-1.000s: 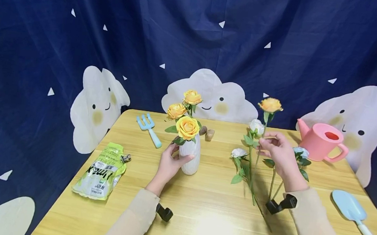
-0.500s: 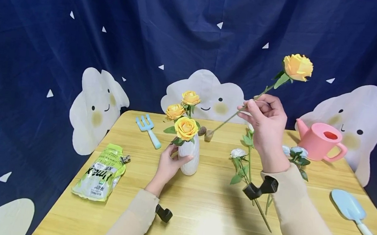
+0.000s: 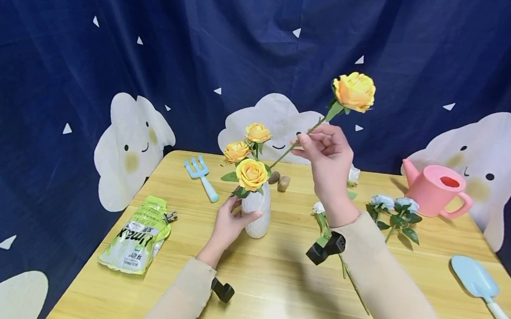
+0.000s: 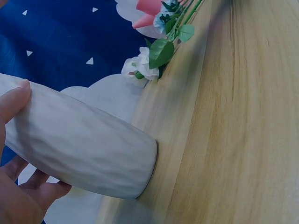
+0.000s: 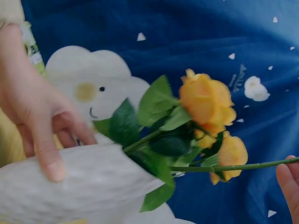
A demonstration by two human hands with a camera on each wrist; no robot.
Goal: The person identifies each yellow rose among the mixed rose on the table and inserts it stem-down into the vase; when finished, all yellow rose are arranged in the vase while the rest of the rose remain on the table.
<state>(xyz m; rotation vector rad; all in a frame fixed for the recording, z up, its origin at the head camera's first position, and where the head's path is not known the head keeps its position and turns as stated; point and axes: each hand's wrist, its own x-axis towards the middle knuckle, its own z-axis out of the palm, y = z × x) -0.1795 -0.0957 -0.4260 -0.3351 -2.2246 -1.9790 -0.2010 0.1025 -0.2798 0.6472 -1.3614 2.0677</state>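
My left hand (image 3: pixel 227 226) grips a white textured vase (image 3: pixel 257 220), thumb on the near side, as the left wrist view also shows. The vase (image 4: pixel 93 144) stands on the table with three yellow roses (image 3: pixel 252 174) in it. Above and right of the vase, my right hand (image 3: pixel 331 164) pinches the stem of another yellow rose (image 3: pixel 354 91). That stem slants down to the left. In the right wrist view the held stem (image 5: pixel 252 166) reaches in among the leaves right at the vase's mouth, where its lower end is partly hidden.
White roses (image 3: pixel 318 207) lie partly behind my right forearm, with pale blue roses (image 3: pixel 383 201) beside them. A pink watering can (image 3: pixel 437 192) and blue trowel (image 3: pixel 475 278) are at right. Left are a blue hand fork (image 3: pixel 202 175) and green-white pouch (image 3: pixel 136 235); stones (image 3: pixel 283 184) lie behind the vase.
My right hand has lifted the yellow rose from among the flowers at right, tilted it and carried it left to the vase. The left hand has stayed on the vase.
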